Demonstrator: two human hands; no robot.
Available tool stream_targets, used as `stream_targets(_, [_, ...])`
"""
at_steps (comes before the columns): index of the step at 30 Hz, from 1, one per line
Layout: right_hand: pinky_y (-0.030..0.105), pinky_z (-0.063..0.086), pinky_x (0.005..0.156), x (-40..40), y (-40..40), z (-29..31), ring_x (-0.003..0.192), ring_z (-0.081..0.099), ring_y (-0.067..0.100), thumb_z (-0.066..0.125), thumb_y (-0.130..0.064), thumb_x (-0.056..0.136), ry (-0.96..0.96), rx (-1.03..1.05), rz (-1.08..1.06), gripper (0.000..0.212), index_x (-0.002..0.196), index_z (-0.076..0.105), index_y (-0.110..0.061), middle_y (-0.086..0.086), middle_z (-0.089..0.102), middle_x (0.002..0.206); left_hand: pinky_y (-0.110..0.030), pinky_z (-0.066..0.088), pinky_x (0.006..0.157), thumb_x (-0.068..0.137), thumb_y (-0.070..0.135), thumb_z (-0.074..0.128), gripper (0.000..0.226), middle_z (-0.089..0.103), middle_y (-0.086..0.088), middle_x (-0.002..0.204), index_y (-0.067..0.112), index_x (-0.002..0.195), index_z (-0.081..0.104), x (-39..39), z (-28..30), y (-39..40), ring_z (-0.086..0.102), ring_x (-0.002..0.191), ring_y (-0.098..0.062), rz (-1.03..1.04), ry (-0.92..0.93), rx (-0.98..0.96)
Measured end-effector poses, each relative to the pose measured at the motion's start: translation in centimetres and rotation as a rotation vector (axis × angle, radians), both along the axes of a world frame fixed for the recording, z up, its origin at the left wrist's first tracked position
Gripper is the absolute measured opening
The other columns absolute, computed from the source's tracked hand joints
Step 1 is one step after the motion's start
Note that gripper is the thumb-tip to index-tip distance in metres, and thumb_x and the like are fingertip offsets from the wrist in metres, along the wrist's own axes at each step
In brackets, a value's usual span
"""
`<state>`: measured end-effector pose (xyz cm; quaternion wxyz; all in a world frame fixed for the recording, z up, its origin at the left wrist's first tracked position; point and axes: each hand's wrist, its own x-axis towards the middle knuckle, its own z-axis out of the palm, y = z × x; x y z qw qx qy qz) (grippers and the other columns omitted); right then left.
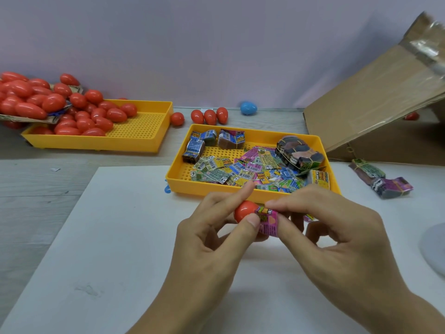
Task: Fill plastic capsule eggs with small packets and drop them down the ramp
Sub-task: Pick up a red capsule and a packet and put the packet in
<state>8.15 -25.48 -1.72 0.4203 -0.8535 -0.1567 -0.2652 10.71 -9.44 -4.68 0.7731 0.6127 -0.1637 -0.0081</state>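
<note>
My left hand (212, 235) grips a red capsule egg half (244, 210) between thumb and fingers, just in front of the packet tray. My right hand (332, 227) pinches a pink printed packet (268, 224) and holds it against the open side of that egg half. The yellow tray of loose colourful packets (250, 189) lies right behind my hands. A cardboard ramp (375, 102) slopes up at the far right. Red capsule eggs (79, 116) fill the yellow tray at the far left.
Three red eggs (209, 116) and a blue egg (248, 108) lie by the back wall. Banded packet bundles (380, 180) sit right of the tray. A white sheet (108, 237) covers the table under my hands. More red eggs are heaped on cardboard (29, 97) at far left.
</note>
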Motion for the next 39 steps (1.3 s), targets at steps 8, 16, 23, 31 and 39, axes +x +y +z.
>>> stream_targets(8, [0.03, 0.044, 0.044, -0.1, -0.1, -0.1, 0.072, 0.06, 0.016, 0.073, -0.027, 0.084, 0.07, 0.043, 0.023, 0.012, 0.096, 0.075, -0.027, -0.011, 0.065, 0.083, -0.033, 0.063, 0.076, 0.079, 0.022, 0.075, 0.039, 0.068, -0.001, 0.102, 0.03, 0.117, 0.074, 0.1, 0.0, 0.0, 0.071, 0.098, -0.031, 0.101, -0.053, -0.002])
stream_targets(16, [0.026, 0.042, 0.038, 0.3, 0.6, 1.0, 0.062, 0.062, 0.011, 0.074, -0.047, 0.078, 0.711, 0.618, -0.001, 0.032, 0.082, 0.077, -0.016, 0.003, 0.07, 0.075, -0.027, 0.059, 0.081, 0.084, 0.027, 0.072, 0.036, 0.066, 0.004, 0.107, 0.035, 0.12, 0.072, 0.0, -0.1, -0.1, 0.07, 0.103, -0.018, 0.217, -0.118, 0.006])
stream_targets(23, [0.025, 0.041, 0.035, 0.6, 0.5, 1.5, 0.065, 0.064, 0.014, 0.062, -0.052, 0.071, 0.977, 0.801, 0.111, 0.049, 0.083, 0.079, -0.007, 0.015, 0.073, 0.082, -0.018, 0.054, 0.088, 0.086, 0.018, 0.066, 0.038, 0.067, -0.002, 0.114, 0.023, 0.123, 0.068, -0.2, -0.4, -0.4, 0.069, 0.109, -0.025, 0.243, -0.224, 0.049])
stream_targets(31, [0.023, 0.039, 0.035, 0.6, 0.3, 1.4, 0.067, 0.063, 0.011, 0.066, -0.046, 0.076, 1.044, 0.856, 0.187, 0.036, 0.082, 0.08, -0.013, 0.009, 0.072, 0.081, -0.026, 0.055, 0.091, 0.085, 0.026, 0.069, 0.036, 0.073, 0.005, 0.116, 0.033, 0.12, 0.068, -0.4, -0.3, -0.4, 0.07, 0.109, -0.019, 0.234, -0.26, 0.098])
stream_targets(39, [0.021, 0.038, 0.035, 0.5, 0.2, 1.2, 0.064, 0.062, 0.009, 0.067, -0.04, 0.077, 1.058, 0.889, 0.184, 0.032, 0.083, 0.08, -0.012, 0.01, 0.072, 0.081, -0.024, 0.055, 0.091, 0.084, 0.027, 0.07, 0.033, 0.073, 0.005, 0.113, 0.033, 0.117, 0.071, -0.3, -0.2, -0.3, 0.07, 0.108, -0.022, 0.234, -0.269, 0.141])
